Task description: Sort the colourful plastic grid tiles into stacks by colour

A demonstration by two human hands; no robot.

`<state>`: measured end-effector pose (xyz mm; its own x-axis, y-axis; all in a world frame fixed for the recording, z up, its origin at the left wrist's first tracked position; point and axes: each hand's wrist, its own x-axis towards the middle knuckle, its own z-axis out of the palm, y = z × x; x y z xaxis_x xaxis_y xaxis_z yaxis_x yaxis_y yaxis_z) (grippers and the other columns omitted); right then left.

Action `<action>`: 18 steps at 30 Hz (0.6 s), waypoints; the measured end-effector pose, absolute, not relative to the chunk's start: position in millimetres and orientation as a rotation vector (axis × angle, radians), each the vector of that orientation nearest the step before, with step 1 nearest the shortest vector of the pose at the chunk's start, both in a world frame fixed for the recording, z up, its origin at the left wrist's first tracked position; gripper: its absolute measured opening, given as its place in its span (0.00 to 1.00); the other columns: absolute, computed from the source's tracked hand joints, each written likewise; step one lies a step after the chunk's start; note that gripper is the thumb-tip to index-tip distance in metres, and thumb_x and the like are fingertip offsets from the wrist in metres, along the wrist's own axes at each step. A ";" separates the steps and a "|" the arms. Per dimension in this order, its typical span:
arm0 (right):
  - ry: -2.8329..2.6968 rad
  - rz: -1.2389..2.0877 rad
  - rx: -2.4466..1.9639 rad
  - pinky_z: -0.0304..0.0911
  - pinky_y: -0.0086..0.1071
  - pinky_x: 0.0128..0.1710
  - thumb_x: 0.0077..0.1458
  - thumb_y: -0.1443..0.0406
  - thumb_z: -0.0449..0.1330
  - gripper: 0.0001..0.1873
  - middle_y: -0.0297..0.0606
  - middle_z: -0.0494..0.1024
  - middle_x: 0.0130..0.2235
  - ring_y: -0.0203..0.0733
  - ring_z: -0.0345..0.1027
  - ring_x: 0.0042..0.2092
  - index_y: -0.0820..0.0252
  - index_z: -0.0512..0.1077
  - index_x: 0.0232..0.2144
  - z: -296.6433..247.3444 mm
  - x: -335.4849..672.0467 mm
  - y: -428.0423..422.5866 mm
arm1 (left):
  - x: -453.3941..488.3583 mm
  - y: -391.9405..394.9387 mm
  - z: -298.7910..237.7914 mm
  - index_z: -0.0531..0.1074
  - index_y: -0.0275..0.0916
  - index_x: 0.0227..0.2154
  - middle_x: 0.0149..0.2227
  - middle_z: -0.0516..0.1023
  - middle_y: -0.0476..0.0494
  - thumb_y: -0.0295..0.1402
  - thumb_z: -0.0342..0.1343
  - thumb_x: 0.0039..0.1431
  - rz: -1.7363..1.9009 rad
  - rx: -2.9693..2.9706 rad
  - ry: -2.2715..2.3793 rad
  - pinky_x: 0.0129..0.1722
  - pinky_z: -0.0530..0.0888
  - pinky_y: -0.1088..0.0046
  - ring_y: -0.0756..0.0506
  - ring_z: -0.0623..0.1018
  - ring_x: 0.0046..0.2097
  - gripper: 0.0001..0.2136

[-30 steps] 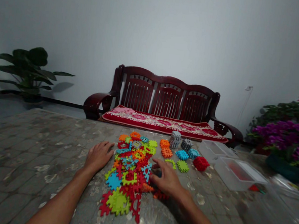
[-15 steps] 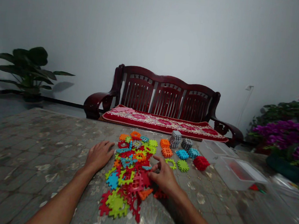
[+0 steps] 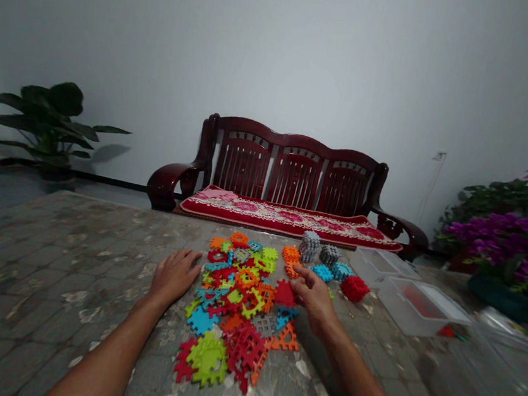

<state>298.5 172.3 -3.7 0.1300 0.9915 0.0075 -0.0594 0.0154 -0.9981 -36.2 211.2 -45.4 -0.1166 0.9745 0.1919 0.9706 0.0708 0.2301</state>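
Note:
My left hand (image 3: 176, 274) lies flat on the table just left of a heap of colourful interlocking plastic tiles (image 3: 235, 296), its fingers stretched out and holding nothing. At the right side of the heap, my right hand (image 3: 314, 294) pinches a red square tile (image 3: 285, 293) between thumb and fingers. Below that tile lie a blue tile (image 3: 285, 316) and an orange tile (image 3: 287, 336). Nearer to me in the heap are a lime green tile (image 3: 208, 358) and several red tiles (image 3: 244, 346). My right hand partly covers the green tiles behind it.
Beyond my right hand stand stacks of orange (image 3: 291, 254), grey (image 3: 309, 246), blue (image 3: 322, 273) and red tiles (image 3: 355, 288). Clear plastic boxes (image 3: 416, 307) are on the right, near purple flowers (image 3: 511, 245). A wooden bench (image 3: 293, 147) stands behind the table (image 3: 71, 252).
My right hand has moved right and away from me, now with a red square tile in it. Tiles on the heap's right side have shifted, uncovering others. My left hand stays put.

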 end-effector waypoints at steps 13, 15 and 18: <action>-0.969 1.024 -1.189 0.66 0.32 0.30 0.32 0.52 0.73 0.25 0.33 0.78 0.28 0.38 0.69 0.28 0.58 0.77 0.33 -24.2 289.9 179.5 | -39.4 212.8 -50.0 0.73 0.47 0.56 0.62 0.73 0.40 0.38 0.46 0.65 0.546 2.091 2.264 0.62 0.63 0.57 0.40 0.70 0.63 0.20; -0.934 1.074 -1.145 0.67 0.32 0.30 0.32 0.52 0.73 0.26 0.33 0.79 0.30 0.38 0.69 0.29 0.58 0.77 0.35 -22.1 288.7 179.0 | -39.1 212.8 -49.4 0.73 0.47 0.56 0.62 0.73 0.40 0.38 0.46 0.65 0.536 2.091 2.267 0.62 0.63 0.57 0.39 0.70 0.63 0.20; -0.882 1.108 -1.104 0.67 0.32 0.31 0.33 0.53 0.72 0.26 0.36 0.80 0.33 0.38 0.71 0.30 0.58 0.77 0.36 -17.3 294.7 180.8 | -38.6 212.7 -48.6 0.73 0.46 0.57 0.62 0.73 0.39 0.38 0.46 0.65 0.508 2.095 2.275 0.62 0.64 0.57 0.39 0.70 0.63 0.21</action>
